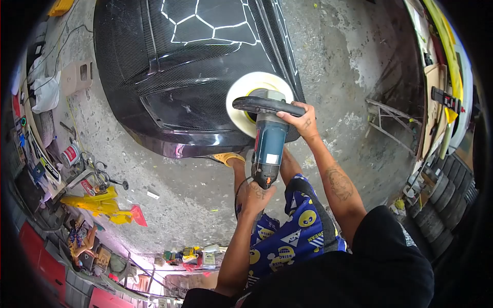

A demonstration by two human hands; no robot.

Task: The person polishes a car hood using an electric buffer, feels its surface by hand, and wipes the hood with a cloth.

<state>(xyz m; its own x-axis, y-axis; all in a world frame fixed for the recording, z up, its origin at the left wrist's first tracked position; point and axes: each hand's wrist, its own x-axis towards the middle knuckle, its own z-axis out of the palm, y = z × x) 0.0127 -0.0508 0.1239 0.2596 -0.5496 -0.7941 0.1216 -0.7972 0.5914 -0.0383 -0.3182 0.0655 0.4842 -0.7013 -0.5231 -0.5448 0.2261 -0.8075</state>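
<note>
Both my hands hold a blue-grey electric polisher (268, 143) with a round white pad (241, 110). My left hand (257, 196) is closed around its rear handle, where a dark cord hangs down. My right hand (302, 121) grips the right end of the curved black front handle. The pad lies over the right front corner of a glossy black carbon-fibre car hood (190, 110); whether it touches the surface I cannot tell. White lines form a cell pattern on the hood's upper part.
A metal stand (393, 123) is on the concrete floor at right, near stacked tyres (436, 205). To the left lie a paint can (71, 155), yellow panels (97, 204) and a white bag (46, 95). A yellow clog (226, 158) shows under the hood's edge.
</note>
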